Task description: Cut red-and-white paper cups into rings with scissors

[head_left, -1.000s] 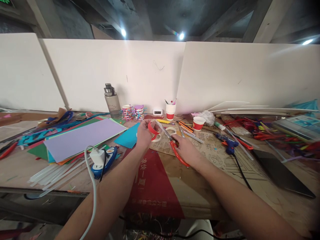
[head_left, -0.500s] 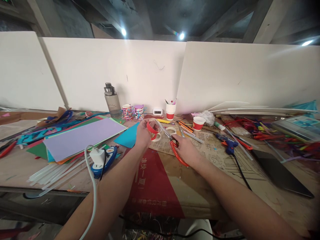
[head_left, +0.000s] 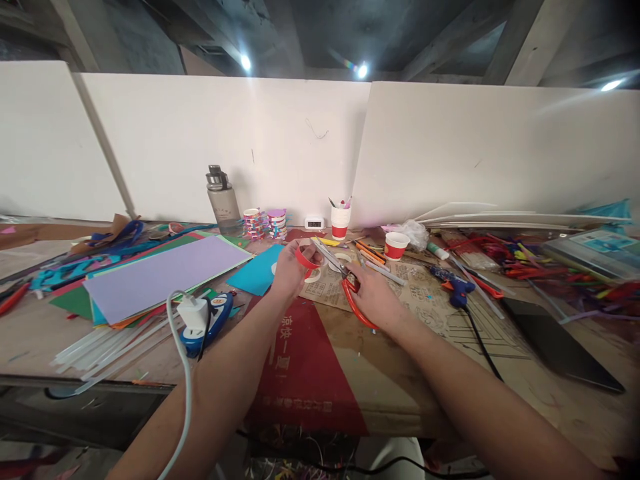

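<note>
My left hand is closed on a curved red strip that bends round in a loop, held above the middle of the table. In my right hand is a pair of scissors with red handles, the fingers wrapped round the grips. The blades point up and left and reach close to the red strip; whether they touch it I cannot tell. Below the hands lie white rings on a printed brown cardboard sheet. Beside my left hand is a blue paper sheet.
Coloured paper sheets, clear glue sticks and a power strip with a white cable lie left. A bottle and paper cups stand behind. On the right are a blue glue gun and a black flat panel.
The scissors' blades have shifted slightly against the red strip and look a little more parted. Both hands stay in nearly the same place; the view has moved slightly.
</note>
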Action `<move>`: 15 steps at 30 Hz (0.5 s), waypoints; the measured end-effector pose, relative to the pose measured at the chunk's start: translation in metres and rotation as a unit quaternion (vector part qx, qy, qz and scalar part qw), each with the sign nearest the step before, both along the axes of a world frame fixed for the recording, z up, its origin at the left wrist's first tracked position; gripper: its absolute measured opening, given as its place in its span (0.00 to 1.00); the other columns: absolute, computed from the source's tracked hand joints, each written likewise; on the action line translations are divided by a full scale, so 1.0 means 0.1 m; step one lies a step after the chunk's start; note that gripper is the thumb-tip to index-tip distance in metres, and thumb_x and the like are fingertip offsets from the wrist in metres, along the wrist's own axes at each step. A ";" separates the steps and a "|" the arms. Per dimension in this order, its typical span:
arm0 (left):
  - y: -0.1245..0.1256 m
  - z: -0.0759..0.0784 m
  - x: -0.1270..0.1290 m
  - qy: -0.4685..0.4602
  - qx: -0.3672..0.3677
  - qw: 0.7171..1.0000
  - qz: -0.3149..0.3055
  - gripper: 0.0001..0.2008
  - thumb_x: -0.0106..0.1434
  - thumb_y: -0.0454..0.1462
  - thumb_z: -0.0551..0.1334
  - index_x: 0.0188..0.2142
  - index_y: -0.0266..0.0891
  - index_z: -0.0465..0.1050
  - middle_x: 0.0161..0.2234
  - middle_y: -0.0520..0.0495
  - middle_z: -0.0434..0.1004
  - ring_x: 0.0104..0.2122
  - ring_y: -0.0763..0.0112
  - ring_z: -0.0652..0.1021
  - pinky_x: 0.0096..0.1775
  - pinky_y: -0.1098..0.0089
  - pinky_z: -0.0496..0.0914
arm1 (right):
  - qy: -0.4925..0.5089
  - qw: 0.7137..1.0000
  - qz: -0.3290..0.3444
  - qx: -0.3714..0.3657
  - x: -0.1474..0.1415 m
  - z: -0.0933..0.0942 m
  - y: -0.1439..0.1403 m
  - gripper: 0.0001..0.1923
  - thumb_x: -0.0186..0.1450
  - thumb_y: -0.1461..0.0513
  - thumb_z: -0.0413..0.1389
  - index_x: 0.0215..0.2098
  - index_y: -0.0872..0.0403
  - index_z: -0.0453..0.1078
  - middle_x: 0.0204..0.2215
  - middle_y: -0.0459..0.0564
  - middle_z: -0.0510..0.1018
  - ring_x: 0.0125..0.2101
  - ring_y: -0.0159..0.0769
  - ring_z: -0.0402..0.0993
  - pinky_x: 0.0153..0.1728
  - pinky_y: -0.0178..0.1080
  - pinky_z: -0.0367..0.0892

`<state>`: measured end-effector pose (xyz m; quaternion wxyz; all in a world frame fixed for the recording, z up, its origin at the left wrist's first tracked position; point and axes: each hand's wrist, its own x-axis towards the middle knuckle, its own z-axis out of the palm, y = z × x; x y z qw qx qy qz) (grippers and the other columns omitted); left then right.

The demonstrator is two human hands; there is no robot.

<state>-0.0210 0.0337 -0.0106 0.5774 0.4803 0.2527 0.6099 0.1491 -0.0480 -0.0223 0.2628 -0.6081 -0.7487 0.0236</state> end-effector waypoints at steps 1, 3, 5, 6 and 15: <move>0.00 0.00 0.00 -0.003 -0.001 1.000 -0.004 0.24 0.45 0.47 0.78 0.29 0.38 0.68 0.23 0.54 0.71 0.24 0.77 0.73 0.30 0.72 0.69 | -0.003 1.000 -0.001 -0.001 0.00 0.00 0.00 0.20 0.68 0.63 0.52 0.57 0.56 0.71 0.39 0.58 0.80 0.39 0.47 0.76 0.41 0.41 0.66; -0.01 0.01 -0.01 -0.006 -0.004 1.000 -0.010 0.23 0.45 0.46 0.78 0.29 0.37 0.68 0.23 0.54 0.71 0.24 0.77 0.72 0.30 0.72 0.68 | -0.008 1.000 -0.002 -0.003 0.00 0.01 0.00 0.19 0.68 0.63 0.52 0.57 0.56 0.70 0.40 0.58 0.80 0.40 0.46 0.76 0.42 0.41 0.66; -0.01 0.03 -0.02 0.000 -0.007 1.000 -0.014 0.23 0.45 0.46 0.78 0.29 0.37 0.68 0.23 0.54 0.71 0.23 0.77 0.72 0.29 0.73 0.67 | -0.014 1.000 -0.003 -0.007 -0.01 0.02 0.00 0.19 0.69 0.63 0.51 0.57 0.55 0.70 0.40 0.58 0.80 0.40 0.45 0.77 0.42 0.40 0.66; -0.02 0.04 -0.03 0.001 -0.007 1.000 -0.015 0.23 0.44 0.45 0.78 0.29 0.37 0.68 0.23 0.53 0.71 0.23 0.77 0.72 0.29 0.73 0.67 | -0.017 1.000 -0.003 -0.011 -0.01 0.03 0.00 0.19 0.69 0.63 0.51 0.57 0.56 0.70 0.40 0.58 0.81 0.40 0.45 0.77 0.42 0.40 0.66; 0.01 0.04 -0.05 0.019 -0.009 0.999 -0.026 0.22 0.44 0.46 0.78 0.25 0.35 0.70 0.21 0.50 0.73 0.24 0.76 0.73 0.28 0.74 0.66 | -0.038 0.999 -0.013 -0.030 0.00 0.05 0.00 0.18 0.69 0.65 0.50 0.56 0.54 0.72 0.38 0.55 0.82 0.38 0.42 0.77 0.39 0.37 0.65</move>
